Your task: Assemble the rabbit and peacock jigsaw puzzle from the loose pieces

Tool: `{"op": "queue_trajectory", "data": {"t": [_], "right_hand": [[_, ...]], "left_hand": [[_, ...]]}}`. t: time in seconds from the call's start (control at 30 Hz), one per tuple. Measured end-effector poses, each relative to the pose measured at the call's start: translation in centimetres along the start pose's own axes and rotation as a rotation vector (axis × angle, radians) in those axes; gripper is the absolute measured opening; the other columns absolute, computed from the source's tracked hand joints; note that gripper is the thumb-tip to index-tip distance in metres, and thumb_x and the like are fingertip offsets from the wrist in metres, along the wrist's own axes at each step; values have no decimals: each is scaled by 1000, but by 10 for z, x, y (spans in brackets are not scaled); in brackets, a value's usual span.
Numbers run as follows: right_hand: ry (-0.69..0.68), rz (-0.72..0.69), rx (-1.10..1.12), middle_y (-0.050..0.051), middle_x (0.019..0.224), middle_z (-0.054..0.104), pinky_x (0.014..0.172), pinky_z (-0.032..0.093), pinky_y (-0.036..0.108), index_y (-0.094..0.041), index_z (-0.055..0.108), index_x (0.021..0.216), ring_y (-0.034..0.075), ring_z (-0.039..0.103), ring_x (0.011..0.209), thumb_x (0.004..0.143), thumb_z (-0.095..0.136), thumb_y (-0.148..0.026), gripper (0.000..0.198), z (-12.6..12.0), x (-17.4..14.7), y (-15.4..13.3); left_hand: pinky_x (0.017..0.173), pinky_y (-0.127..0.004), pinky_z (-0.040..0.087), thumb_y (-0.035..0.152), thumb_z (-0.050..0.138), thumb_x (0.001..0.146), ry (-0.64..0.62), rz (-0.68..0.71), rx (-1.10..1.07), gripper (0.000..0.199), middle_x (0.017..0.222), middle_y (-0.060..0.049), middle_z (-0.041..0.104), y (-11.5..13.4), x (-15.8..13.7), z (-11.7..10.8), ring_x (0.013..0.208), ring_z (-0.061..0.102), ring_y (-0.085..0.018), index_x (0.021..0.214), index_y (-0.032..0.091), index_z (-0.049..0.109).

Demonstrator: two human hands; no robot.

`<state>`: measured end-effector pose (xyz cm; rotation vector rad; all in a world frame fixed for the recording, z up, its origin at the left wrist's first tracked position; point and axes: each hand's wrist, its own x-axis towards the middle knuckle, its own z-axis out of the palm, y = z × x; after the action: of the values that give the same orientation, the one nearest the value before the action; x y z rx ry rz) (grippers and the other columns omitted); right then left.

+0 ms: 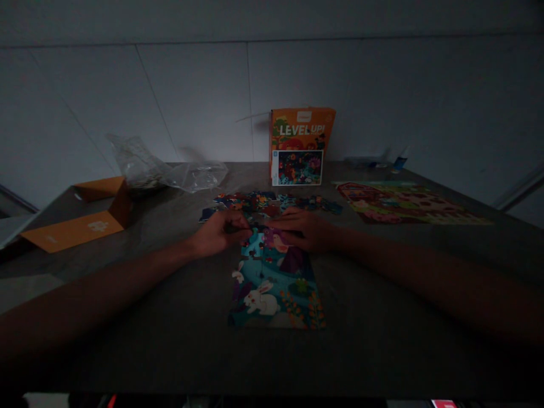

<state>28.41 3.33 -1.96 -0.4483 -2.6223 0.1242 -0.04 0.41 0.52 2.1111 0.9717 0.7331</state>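
A partly joined jigsaw puzzle [276,283] lies flat on the grey table, showing white rabbits, a frog and teal ground. At its far left corner my left hand [223,231] is closed, thumb and fingers pinched on a small puzzle piece [252,231] at the edge. My right hand [304,229] rests over the far right part, its fingers stretched out on the purple area. Loose puzzle pieces [246,201] lie in a heap just beyond both hands. The dim light hides the fine outlines of the pieces.
Behind the heap stand an orange "LEVEL UP!" box [302,119] and a small picture card [300,168]. An assembled farm puzzle [408,207] lies at right, near a small blue-labelled bottle [399,164]. An open orange box part [85,226] and clear plastic bags [198,175] are at left.
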Motion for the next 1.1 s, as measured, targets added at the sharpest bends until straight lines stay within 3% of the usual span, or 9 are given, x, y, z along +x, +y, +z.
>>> {"op": "queue_trajectory", "data": {"t": [0.23, 0.47, 0.67, 0.77, 0.87, 0.97, 1.1], "right_hand": [[5, 24, -8, 15, 119, 71, 94, 52, 43, -17, 61, 142, 24, 61, 109, 101, 49, -26, 44, -1, 0, -2], [5, 14, 14, 16, 119, 72, 92, 52, 44, -16, 62, 141, 25, 62, 108, 100, 50, -24, 44, -2, 1, -2], [3, 30, -4, 14, 119, 72, 94, 52, 42, -16, 62, 141, 23, 62, 108, 100, 50, -25, 43, -1, 1, -1], [4, 39, -13, 13, 119, 72, 94, 52, 42, -18, 62, 141, 23, 62, 109, 100, 50, -25, 43, 0, 0, -1], [2, 39, -7, 14, 121, 71, 96, 52, 44, -17, 62, 141, 24, 61, 112, 100, 50, -25, 43, 0, 0, -1], [8, 31, 5, 15, 122, 71, 96, 52, 45, -17, 63, 140, 24, 61, 111, 100, 51, -24, 43, 0, 0, -1], [-1, 27, -9, 14, 121, 72, 96, 52, 44, -17, 63, 139, 24, 62, 110, 100, 50, -24, 42, -1, 1, -1]], "left_hand": [[58, -24, 44, 39, 67, 86, 13, 37, 154, 25, 67, 0, 66, -3, 1, -2, 63, 59, -14, 73, 17, 65], [64, -26, 52, 45, 74, 83, -71, -66, -152, 31, 69, -2, 72, -3, 2, -4, 65, 67, -15, 74, 17, 65], [59, -24, 50, 41, 70, 86, -91, -64, -101, 26, 67, 0, 70, -2, 1, -1, 62, 65, -15, 76, 18, 64], [58, -25, 47, 37, 68, 86, -42, 3, 53, 22, 70, 0, 67, -3, 0, 1, 62, 62, -15, 77, 18, 65], [72, -30, 50, 30, 66, 86, 5, 160, 264, 13, 79, -3, 68, -2, -2, 2, 77, 64, -19, 80, 19, 67], [86, -36, 48, 25, 64, 88, -19, 322, 414, 9, 87, -5, 68, 1, -4, 1, 90, 62, -23, 84, 19, 70], [88, -37, 47, 22, 60, 92, -82, 426, 458, 12, 97, -8, 66, 5, -6, 1, 95, 62, -24, 92, 19, 71]]}}
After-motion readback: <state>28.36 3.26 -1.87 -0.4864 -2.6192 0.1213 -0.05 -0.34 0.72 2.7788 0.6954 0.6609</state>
